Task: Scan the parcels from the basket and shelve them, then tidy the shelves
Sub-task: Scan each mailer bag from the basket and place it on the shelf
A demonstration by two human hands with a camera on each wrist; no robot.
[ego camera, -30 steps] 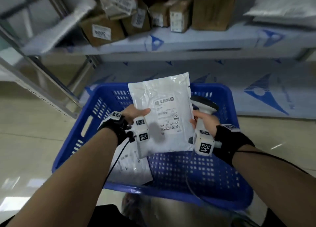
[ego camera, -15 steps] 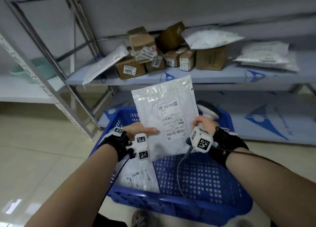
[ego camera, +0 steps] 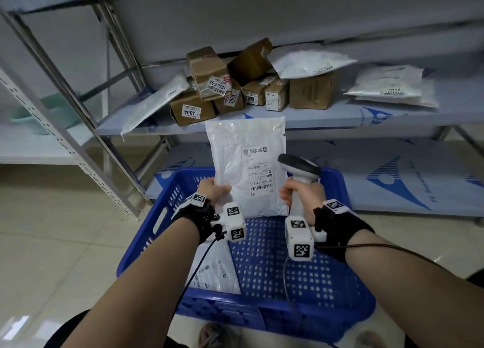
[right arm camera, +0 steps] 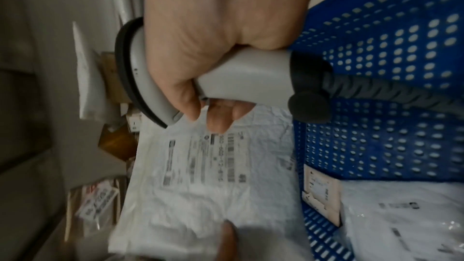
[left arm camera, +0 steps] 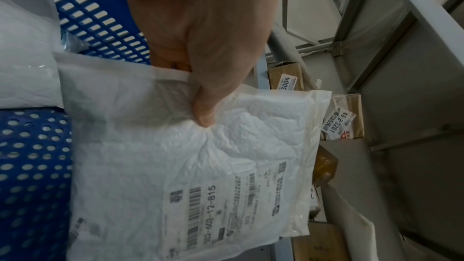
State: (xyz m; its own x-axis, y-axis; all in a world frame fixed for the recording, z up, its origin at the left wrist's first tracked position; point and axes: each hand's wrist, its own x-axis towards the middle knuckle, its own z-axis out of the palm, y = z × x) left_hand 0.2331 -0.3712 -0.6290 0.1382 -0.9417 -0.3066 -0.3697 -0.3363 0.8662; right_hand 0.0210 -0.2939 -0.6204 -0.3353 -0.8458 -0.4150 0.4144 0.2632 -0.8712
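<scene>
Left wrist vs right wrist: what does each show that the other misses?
Left wrist only: the left hand with its thumb pinching the white mailer, and box labels 3004 and 46-2-3201.
Right wrist only: the right hand wrapped round the scanner and its cable.
Both: the mailer's label and the blue basket.

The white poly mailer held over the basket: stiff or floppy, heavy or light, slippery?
Probably soft rather than rigid: the white poly mailer puckers under the left hand thumb. Likely light, since that one-corner pinch keeps it upright above the blue basket. Its film looks glossy in the head view, so it may slide once shelved on other bags.
</scene>
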